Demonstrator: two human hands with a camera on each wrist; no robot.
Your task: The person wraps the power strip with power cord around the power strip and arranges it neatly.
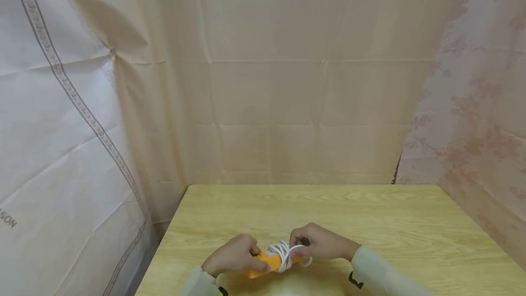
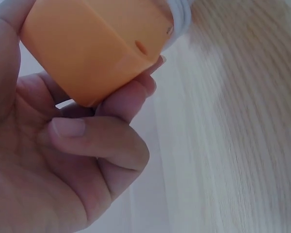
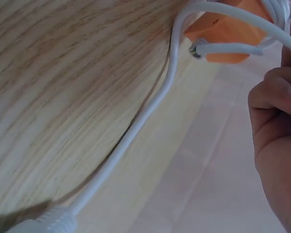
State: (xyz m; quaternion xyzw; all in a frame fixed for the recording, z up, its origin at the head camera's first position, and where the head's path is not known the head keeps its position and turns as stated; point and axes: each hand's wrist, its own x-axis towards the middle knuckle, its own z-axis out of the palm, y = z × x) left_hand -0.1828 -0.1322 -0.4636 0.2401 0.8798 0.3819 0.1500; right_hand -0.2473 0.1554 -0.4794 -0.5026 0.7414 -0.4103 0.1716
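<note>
An orange block-shaped body (image 1: 273, 260) with a white cord (image 1: 282, 252) wound round its middle is held low over the front of the table. My left hand (image 1: 237, 254) grips its left end, thumb on top. In the left wrist view that hand's fingers curl beneath the smooth orange body (image 2: 87, 53), which has a small slot near one edge. At the right end, my right hand (image 1: 318, 241) pinches a loop of the cord. In the right wrist view a frayed cord end (image 3: 198, 50) shows beside the orange, and a length of cord (image 3: 150, 109) runs down to a ribbed white end piece (image 3: 46, 223).
The wood-grain table (image 1: 312, 200) spreads out behind the hands. Beige sheeting (image 1: 263, 81) hangs along its back edge, with a white printed sheet (image 1: 61, 127) on the left and a pink floral one (image 1: 485, 104) on the right.
</note>
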